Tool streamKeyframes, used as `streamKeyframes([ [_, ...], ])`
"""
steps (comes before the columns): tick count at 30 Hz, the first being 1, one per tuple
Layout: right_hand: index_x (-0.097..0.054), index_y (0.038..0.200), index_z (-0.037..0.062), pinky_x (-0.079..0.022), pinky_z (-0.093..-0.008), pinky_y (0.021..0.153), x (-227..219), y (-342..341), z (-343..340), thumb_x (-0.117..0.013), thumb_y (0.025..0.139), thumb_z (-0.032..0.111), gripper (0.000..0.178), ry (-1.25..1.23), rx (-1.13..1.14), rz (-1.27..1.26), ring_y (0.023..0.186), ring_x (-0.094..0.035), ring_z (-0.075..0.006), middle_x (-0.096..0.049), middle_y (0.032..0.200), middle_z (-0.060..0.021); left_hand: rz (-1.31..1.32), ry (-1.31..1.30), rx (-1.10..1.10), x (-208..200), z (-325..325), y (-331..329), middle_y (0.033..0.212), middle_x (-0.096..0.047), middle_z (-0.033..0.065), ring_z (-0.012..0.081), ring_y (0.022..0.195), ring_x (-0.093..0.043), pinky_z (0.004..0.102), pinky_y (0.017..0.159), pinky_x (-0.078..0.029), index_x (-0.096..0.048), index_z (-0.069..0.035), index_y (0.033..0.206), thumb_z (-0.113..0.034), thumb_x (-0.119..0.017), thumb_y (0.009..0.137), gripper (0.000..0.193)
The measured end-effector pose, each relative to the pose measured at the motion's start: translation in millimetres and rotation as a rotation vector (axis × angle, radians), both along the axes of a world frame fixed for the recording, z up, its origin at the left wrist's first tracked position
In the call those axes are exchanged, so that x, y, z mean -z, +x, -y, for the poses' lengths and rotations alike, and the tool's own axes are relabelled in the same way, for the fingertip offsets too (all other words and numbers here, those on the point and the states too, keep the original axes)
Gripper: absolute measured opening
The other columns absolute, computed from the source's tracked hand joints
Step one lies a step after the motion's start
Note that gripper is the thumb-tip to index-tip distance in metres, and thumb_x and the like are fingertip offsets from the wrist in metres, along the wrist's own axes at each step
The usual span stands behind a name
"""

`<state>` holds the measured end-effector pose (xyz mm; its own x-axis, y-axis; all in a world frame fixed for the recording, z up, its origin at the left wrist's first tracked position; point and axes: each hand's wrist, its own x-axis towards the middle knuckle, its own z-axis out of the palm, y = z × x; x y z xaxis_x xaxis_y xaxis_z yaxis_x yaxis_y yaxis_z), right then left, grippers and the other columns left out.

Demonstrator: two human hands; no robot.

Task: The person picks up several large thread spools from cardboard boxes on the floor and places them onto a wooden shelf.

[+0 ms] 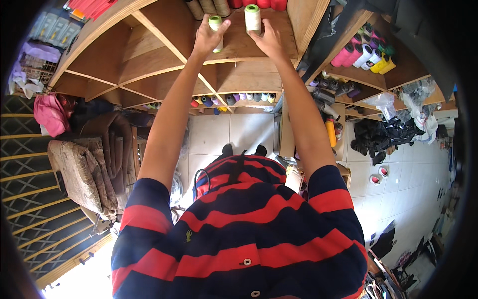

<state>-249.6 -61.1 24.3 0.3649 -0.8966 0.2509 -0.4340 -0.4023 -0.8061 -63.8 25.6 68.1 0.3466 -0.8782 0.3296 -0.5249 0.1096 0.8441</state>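
Both my arms reach up to a wooden shelf compartment at the top of the view. My left hand point(206, 39) is closed around a pale thread spool point(217, 47) with a lime-green top, its thumb crossing in front. To the right stands a second spool point(253, 21) of pale thread, also green-topped and upright. Beside it is my right hand point(269, 41), with the thumb at the spool's lower edge and the fingers spread apart from its side. Behind the spools, brown cones of thread point(207, 7) and red ones point(271, 4) line the back.
Wooden dividers point(162, 36) separate the compartments. A lower row holds small coloured spools point(249, 96). Pink, white and yellow cones point(366, 54) fill a shelf at right. Folded brown fabric point(82, 172) hangs at left. Black bags point(386, 134) and red-and-white slippers point(378, 175) lie on the tiled floor.
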Motion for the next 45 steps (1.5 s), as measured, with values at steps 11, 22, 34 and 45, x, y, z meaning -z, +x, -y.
streamKeyframes([
  [11, -0.04, 0.131, 0.0005, -0.043, -0.0428, 0.095, 9.8, -2.4, -2.3, -0.076, 0.073, 0.029, 0.074, -0.197, 0.034, 0.116, 0.112, -0.055, -0.0374, -0.055, 0.124, -0.0232, 0.135, 0.169, -0.002, 12.7, -39.7, 5.8, 0.112, -0.057, 0.027, 0.0366, 0.107, -0.057, 0.0427, 0.09, -0.047, -0.036, 0.002, 0.117, -0.03, -0.084, 0.067, 0.077],
  [22, -0.054, 0.119, -0.0027, -0.05, -0.0334, 0.073, -30.9, -16.6, 15.8, -0.079, 0.073, 0.031, 0.063, -0.123, -0.158, 0.197, 0.08, -0.066, -0.0206, -0.068, 0.099, -0.0159, 0.119, -0.046, -0.112, 13.7, -122.2, -73.8, 0.111, -0.051, 0.0232, 0.03, 0.089, -0.052, 0.0438, 0.083, -0.043, -0.043, 0.002, 0.124, -0.003, -0.065, 0.076, 0.054],
  [34, -0.049, 0.124, -0.0042, -0.049, -0.0312, 0.082, -82.9, -62.3, -41.5, -0.072, 0.083, 0.019, 0.052, 0.119, -0.361, 0.398, 0.102, -0.06, -0.0183, -0.06, 0.112, -0.0142, -0.004, 0.322, 0.368, -4.1, -55.4, -91.9, 0.083, -0.068, 0.017, 0.023, 0.07, -0.061, 0.0345, 0.072, -0.049, -0.058, -0.002, 0.117, -0.032, -0.059, 0.091, 0.039],
  [45, -0.047, 0.119, -0.0005, -0.052, -0.0294, 0.075, -68.8, -97.9, -39.6, -0.073, 0.081, 0.014, 0.048, -0.049, -0.147, 0.432, 0.097, -0.061, -0.0177, -0.06, 0.109, -0.0128, 0.043, 0.317, 0.4, -47.3, -100.2, -99.1, 0.063, -0.056, 0.0069, 0.0095, 0.058, -0.041, 0.0296, 0.055, -0.037, -0.065, -0.002, 0.085, -0.029, -0.053, 0.095, 0.031],
])
